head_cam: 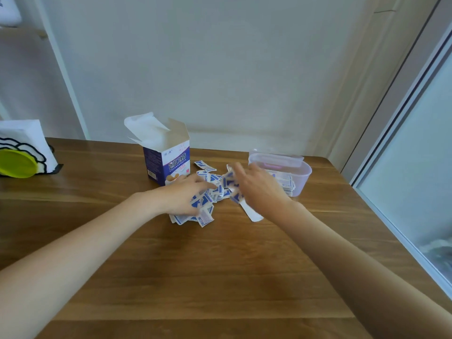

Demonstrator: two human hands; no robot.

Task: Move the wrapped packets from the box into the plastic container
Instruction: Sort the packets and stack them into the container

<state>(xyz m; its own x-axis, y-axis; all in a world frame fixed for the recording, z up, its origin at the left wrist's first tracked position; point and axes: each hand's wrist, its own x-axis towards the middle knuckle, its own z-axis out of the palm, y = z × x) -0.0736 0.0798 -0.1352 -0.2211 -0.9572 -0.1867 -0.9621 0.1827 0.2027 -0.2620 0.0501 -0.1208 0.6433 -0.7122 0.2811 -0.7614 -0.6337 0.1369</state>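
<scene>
The right hand (pixel 254 184) pinched a few wrapped packets (pixel 206 201) lifted off the loose pile at frame centre on the bench (pixel 195 265). The plastic container (pixel 297 174) stood just to its right, nearer it than the left hand (pixel 182 195), which pressed open on the pile.

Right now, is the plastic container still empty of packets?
No, the plastic container already holds a stack of wrapped packets visible through its clear wall.
</scene>
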